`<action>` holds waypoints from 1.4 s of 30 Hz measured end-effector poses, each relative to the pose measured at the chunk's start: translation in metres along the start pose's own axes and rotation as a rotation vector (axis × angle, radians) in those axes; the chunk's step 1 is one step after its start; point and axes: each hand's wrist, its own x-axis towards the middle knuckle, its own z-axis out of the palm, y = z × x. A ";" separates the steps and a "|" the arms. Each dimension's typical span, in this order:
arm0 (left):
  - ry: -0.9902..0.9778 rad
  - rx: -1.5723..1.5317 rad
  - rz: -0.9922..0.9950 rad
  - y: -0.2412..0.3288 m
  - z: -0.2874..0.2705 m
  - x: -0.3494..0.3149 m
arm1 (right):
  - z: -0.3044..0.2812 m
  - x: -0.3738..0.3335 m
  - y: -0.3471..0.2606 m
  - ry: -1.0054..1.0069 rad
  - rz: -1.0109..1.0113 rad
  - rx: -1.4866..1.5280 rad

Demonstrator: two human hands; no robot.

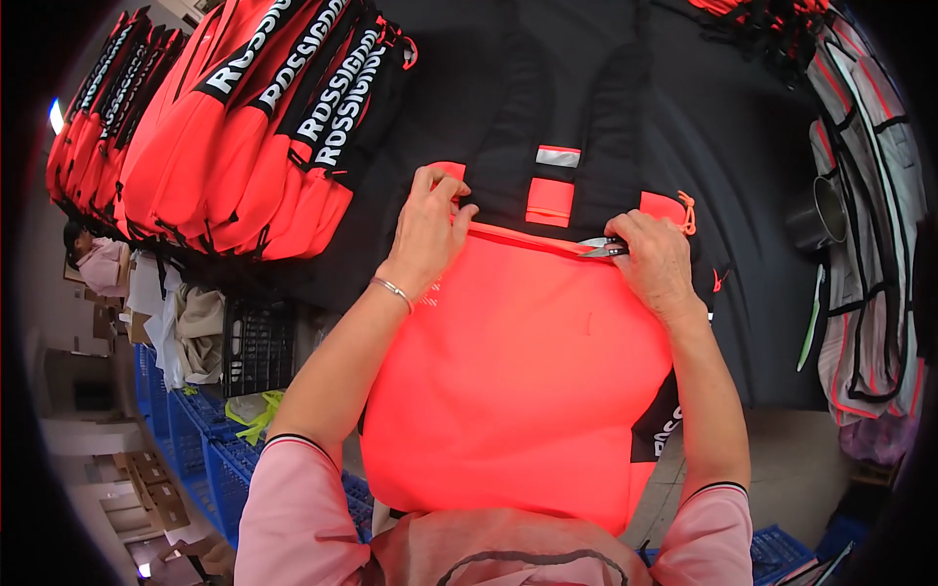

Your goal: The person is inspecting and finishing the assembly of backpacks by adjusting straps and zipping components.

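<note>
A bright orange-red backpack (518, 371) lies on the black-covered table and hangs over its near edge toward me. At its upper left corner my left hand (430, 220) is closed, fingers curled on the edge of the fabric; the fingertips are partly hidden. My right hand (653, 254) holds a small pair of thread snips (601, 248) at the upper right corner, blades pointing left along the top seam. Beyond that seam lie the black shoulder straps (611, 107), with an orange-and-silver tab (550, 200) between them. An orange cord loop (688, 210) sticks out beside my right hand.
Similar orange-and-black backpacks (234, 127) are stacked at the left. On the right are grey bags with black trim (865, 225) and a metal cup (829, 210). Below the left table edge stand a black crate (259, 342) and blue crates (181, 420). Another person (103, 262) is at far left.
</note>
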 end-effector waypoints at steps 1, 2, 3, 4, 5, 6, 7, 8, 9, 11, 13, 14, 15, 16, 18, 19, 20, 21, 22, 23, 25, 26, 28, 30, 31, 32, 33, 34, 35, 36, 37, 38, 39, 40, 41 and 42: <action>0.001 0.005 -0.002 -0.005 0.000 0.002 | 0.001 0.000 0.000 0.001 -0.002 0.005; -0.013 0.055 0.038 -0.011 0.002 0.002 | 0.002 0.000 0.000 0.007 0.000 -0.005; -0.029 0.106 0.081 -0.018 0.003 0.003 | 0.003 0.001 -0.001 0.015 0.004 -0.016; -0.028 0.110 0.082 -0.022 0.005 0.002 | 0.003 0.002 -0.001 0.018 0.004 -0.014; -0.039 0.155 0.113 -0.026 0.009 0.001 | 0.002 0.004 -0.002 -0.024 0.038 -0.011; -0.053 0.197 0.140 -0.026 0.010 0.000 | 0.001 0.006 -0.002 -0.070 0.073 -0.009; -0.053 0.199 0.138 -0.026 0.012 0.000 | -0.001 0.011 -0.003 -0.071 0.072 -0.006; -0.013 0.208 0.175 -0.026 0.012 -0.001 | -0.005 0.020 -0.004 -0.206 0.179 0.032; 0.028 0.216 0.211 -0.026 0.012 -0.003 | -0.009 0.030 -0.006 -0.342 0.285 0.069; 0.020 0.201 0.205 -0.028 0.012 -0.004 | -0.016 0.052 -0.019 -0.311 0.265 0.220; 0.015 0.182 0.209 -0.028 0.013 -0.004 | -0.008 0.071 -0.034 -0.271 0.248 0.365; 0.031 0.140 0.190 -0.025 0.015 -0.005 | 0.003 0.077 -0.041 -0.136 0.162 0.312; 0.047 0.103 0.167 -0.025 0.014 -0.008 | 0.014 0.084 -0.049 -0.002 0.072 0.266; 0.046 0.102 0.166 -0.027 0.016 -0.009 | 0.021 0.091 -0.054 -0.004 0.073 0.266; 0.145 -0.056 0.170 -0.029 0.016 -0.012 | 0.031 0.103 -0.063 -0.316 0.252 0.355; 0.144 -0.057 0.168 -0.029 0.016 -0.014 | 0.039 0.101 -0.065 -0.303 0.201 0.311; 0.190 -0.063 0.183 -0.030 0.016 -0.014 | 0.045 0.097 -0.067 -0.304 0.203 0.311; 0.236 -0.069 0.194 -0.029 0.016 -0.015 | 0.050 0.093 -0.069 -0.246 0.097 0.269; 0.234 -0.072 0.191 -0.028 0.016 -0.014 | 0.054 0.089 -0.070 -0.187 -0.007 0.226; 0.236 -0.078 0.193 -0.028 0.016 -0.013 | 0.057 0.087 -0.070 -0.163 -0.056 0.204; 0.237 -0.080 0.190 -0.029 0.015 -0.014 | 0.061 0.089 -0.073 -0.144 -0.095 0.204; 0.237 -0.086 0.183 -0.030 0.015 -0.015 | 0.063 0.091 -0.074 -0.121 -0.133 0.201; 0.235 -0.099 0.179 -0.030 0.016 -0.015 | 0.069 0.092 -0.074 -0.127 -0.145 0.218; 0.234 -0.108 0.176 -0.029 0.015 -0.015 | 0.073 0.093 -0.074 -0.133 -0.158 0.238; 0.233 -0.109 0.174 -0.028 0.015 -0.015 | 0.074 0.094 -0.075 -0.115 -0.186 0.227; 0.232 -0.113 0.171 -0.027 0.015 -0.015 | 0.075 0.094 -0.076 -0.098 -0.213 0.216; 0.232 -0.116 0.167 -0.027 0.015 -0.015 | 0.075 0.094 -0.076 -0.099 -0.212 0.218; 0.230 -0.116 0.166 -0.026 0.015 -0.015 | 0.074 0.094 -0.077 -0.085 -0.225 0.205; 0.222 -0.146 0.156 -0.026 0.015 -0.015 | 0.074 0.094 -0.077 -0.070 -0.237 0.191; 0.214 -0.178 0.148 -0.025 0.016 -0.014 | 0.076 0.094 -0.076 -0.069 -0.234 0.190; 0.211 -0.180 0.152 -0.024 0.017 -0.014 | 0.078 0.094 -0.075 -0.064 -0.238 0.192; 0.207 -0.181 0.147 -0.024 0.018 -0.014 | 0.079 0.094 -0.073 -0.059 -0.242 0.193; 0.204 -0.178 0.137 -0.026 0.017 -0.015 | 0.077 0.094 -0.073 -0.058 -0.242 0.196; 0.204 -0.175 0.136 -0.027 0.016 -0.016 | 0.073 0.094 -0.071 -0.039 -0.221 0.160; 0.212 -0.169 0.145 -0.028 0.015 -0.017 | 0.067 0.093 -0.067 -0.019 -0.199 0.124; 0.224 -0.163 0.154 -0.027 0.013 -0.017 | 0.058 0.093 -0.063 -0.051 -0.105 0.127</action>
